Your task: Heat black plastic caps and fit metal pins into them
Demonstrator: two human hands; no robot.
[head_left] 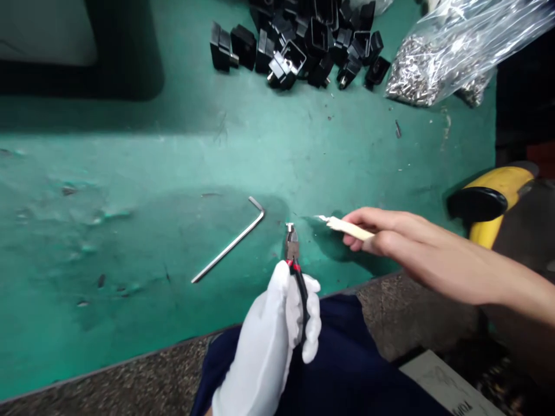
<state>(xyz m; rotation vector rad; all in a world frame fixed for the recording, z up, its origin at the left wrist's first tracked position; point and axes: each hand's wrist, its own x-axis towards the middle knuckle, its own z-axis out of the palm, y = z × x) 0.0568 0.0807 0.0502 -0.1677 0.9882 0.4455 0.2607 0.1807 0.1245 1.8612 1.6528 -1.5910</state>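
Note:
My left hand (273, 323), in a white glove, is wrapped round a pair of pliers (299, 283) with black and red handles. The plier jaws point away from me and grip a small shiny metal piece (289, 226). Bare, my right hand (390, 240) pinches a slim cream-coloured handle (349, 228) with a thin pale tip; which kind of tool it is I cannot tell. That tip points left toward the metal piece, apart from it. Left of the pliers a silver hex key (229, 247) lies on the green bench top (208, 167).
Black plastic housings (318, 37) are heaped at the back. Clear bags of small metal parts (416, 69) lie back right. At the right edge is a yellow and black tool (489, 199). A dark-framed object (125, 52) occupies the back left. Scraps dot the bench.

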